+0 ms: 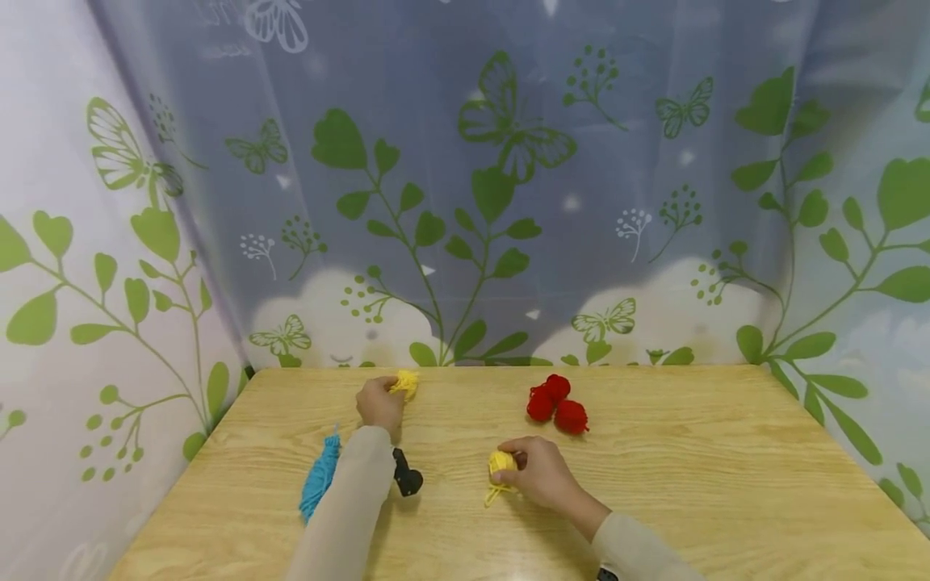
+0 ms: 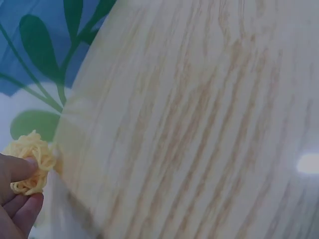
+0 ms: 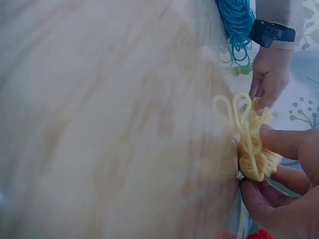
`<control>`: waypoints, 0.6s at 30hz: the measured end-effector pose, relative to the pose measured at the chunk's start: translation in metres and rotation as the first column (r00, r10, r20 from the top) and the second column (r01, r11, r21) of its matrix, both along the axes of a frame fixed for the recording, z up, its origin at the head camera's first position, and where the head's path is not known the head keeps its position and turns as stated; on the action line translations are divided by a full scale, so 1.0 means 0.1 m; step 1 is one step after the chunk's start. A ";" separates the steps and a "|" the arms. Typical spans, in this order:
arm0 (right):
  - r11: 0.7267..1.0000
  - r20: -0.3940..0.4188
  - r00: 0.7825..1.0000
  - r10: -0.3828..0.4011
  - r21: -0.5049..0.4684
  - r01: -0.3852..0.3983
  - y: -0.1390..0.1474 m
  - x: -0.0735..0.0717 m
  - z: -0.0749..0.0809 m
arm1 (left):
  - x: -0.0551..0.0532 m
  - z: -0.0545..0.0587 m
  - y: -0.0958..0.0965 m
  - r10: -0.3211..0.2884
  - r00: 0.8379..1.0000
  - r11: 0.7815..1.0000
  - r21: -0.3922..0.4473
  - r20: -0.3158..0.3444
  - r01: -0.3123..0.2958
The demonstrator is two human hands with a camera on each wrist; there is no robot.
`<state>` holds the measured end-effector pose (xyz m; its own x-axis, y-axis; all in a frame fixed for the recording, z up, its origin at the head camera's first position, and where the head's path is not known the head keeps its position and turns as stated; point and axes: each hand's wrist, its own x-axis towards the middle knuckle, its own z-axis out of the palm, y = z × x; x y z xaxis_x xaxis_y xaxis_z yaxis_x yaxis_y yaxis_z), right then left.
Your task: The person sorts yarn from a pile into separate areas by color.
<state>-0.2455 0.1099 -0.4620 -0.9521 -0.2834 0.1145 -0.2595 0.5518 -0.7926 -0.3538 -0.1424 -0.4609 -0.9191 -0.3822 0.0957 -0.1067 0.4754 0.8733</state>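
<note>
Near the table's back edge, my left hand [image 1: 381, 403] pinches a small yellow yarn ball [image 1: 405, 384]; the left wrist view has the thumb across this yarn [image 2: 31, 162]. Closer in and further right, my right hand [image 1: 541, 476] grips a second yellow yarn ball [image 1: 501, 466] between thumb and fingers, with a loose loop of strand hanging from it. The right wrist view catches that yarn [image 3: 254, 154] low beside the tabletop, the left hand [image 3: 271, 74] behind it. Three red yarn balls [image 1: 558, 403] sit clustered beyond my right hand.
A blue yarn skein [image 1: 320, 478] lies left of my left forearm, which partly covers it. A black wrist device [image 1: 407, 474] sticks out from the left sleeve. The wooden table [image 1: 690, 452] ends at a curtain [image 1: 436, 202] printed with leaves and butterflies.
</note>
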 end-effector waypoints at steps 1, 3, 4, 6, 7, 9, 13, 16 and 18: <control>1.000 -0.002 1.000 -0.001 0.002 0.001 0.00 0.00 0.00 | 0.00 0.02 0.01 -0.010 1.000 1.000 -0.012 -0.014 0.010; 1.000 -0.005 1.000 0.001 0.005 -0.001 0.01 0.00 0.01 | 0.01 0.05 0.04 -0.028 0.998 0.998 -0.048 -0.050 0.026; 1.000 -0.008 1.000 0.003 0.004 -0.003 0.01 0.00 0.01 | 0.02 0.06 0.06 -0.037 0.997 0.998 -0.054 -0.063 0.034; 1.000 -0.015 1.000 0.004 0.002 -0.004 0.01 0.01 0.01 | 0.03 0.08 0.08 -0.062 0.994 0.996 -0.064 -0.087 0.057; 1.000 -0.017 1.000 0.004 0.000 -0.004 0.01 0.01 0.02 | 0.04 0.09 0.10 -0.075 0.992 0.995 -0.071 -0.100 0.068; 1.000 -0.019 1.000 0.001 -0.006 -0.002 0.01 0.02 0.02 | 0.06 0.10 0.13 -0.095 0.989 0.994 -0.064 -0.115 0.088; 1.000 -0.016 1.000 -0.009 -0.012 0.008 0.00 0.03 0.03 | 0.14 0.13 0.20 -0.134 0.983 0.990 -0.048 -0.123 0.129; 1.000 -0.016 1.000 -0.018 -0.008 0.018 0.00 0.03 0.03 | 0.22 0.12 0.28 -0.172 0.978 0.985 -0.036 -0.120 0.169; 1.000 -0.020 1.000 -0.021 0.002 0.021 0.00 0.03 0.03 | 0.28 0.10 0.33 -0.198 0.974 0.980 -0.027 -0.113 0.197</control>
<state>-0.2424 0.1100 -0.4587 -0.9555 -0.2634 0.1328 -0.2634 0.5593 -0.7860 -0.3260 -0.1093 -0.4512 -0.9589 -0.1919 0.2091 0.0909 0.4905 0.8667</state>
